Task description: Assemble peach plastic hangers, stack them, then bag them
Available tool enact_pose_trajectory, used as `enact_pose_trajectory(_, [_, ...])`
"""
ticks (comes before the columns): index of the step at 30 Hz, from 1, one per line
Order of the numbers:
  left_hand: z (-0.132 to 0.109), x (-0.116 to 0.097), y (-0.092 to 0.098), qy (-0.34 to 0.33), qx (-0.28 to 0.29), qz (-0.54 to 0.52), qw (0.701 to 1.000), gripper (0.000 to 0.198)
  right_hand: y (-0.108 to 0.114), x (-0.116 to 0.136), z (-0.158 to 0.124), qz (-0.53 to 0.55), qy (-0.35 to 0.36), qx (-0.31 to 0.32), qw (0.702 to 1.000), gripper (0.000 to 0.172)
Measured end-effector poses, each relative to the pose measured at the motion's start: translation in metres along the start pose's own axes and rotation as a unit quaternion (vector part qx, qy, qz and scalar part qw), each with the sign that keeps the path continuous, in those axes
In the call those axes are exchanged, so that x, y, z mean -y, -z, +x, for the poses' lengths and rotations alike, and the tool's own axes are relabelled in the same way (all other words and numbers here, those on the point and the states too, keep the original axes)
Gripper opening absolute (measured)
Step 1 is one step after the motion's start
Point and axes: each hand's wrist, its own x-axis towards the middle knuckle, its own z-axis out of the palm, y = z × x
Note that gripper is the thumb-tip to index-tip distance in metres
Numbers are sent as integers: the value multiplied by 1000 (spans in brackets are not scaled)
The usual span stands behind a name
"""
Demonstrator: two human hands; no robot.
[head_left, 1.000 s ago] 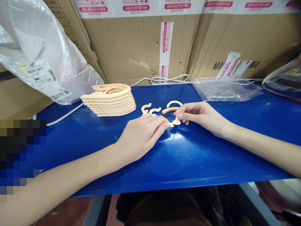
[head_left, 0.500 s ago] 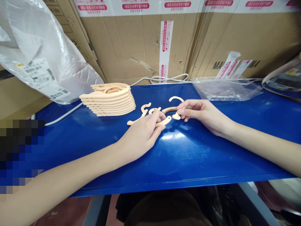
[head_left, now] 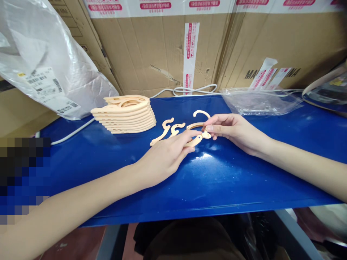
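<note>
My left hand (head_left: 168, 155) pinches a beige plastic folding-hanger arm (head_left: 195, 141) near its holed end. The rest of that arm is hidden under the fingers. My right hand (head_left: 233, 131) grips a beige hanger hook (head_left: 202, 112), its curve rising behind the fingers. The hook's small round base (head_left: 206, 135) shows below the fingertips, right beside the arm's holed end. A curved beige piece (head_left: 194, 125) runs behind the right fingertips; whether it is joined to the hook I cannot tell. Two notched hanger arms (head_left: 162, 136) lie just beyond my left hand.
A stack of folded beige hangers (head_left: 124, 115) stands at the left on the blue table (head_left: 217, 184). A clear plastic bag (head_left: 260, 103) lies back right. Behind are a white cable (head_left: 195, 90) and cardboard boxes (head_left: 141, 50). A large plastic-wrapped package (head_left: 54, 61) leans at the left.
My left hand has shifted right with the hanger arm, bringing its holed end up to the hook's base. One loose arm at the left has moved slightly. My right hand has barely moved.
</note>
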Motion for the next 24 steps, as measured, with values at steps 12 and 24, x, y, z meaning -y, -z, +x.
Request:
enact_pose_trajectory(12, [-3,-2,1,-74,-42,-5,996,35,-1,6,-3,65,-27,50,996,16])
enact_pose_trajectory(24, [-2,-1,1,-84,-50,13,995,35,0,10,-1,-19,2,81,997,15])
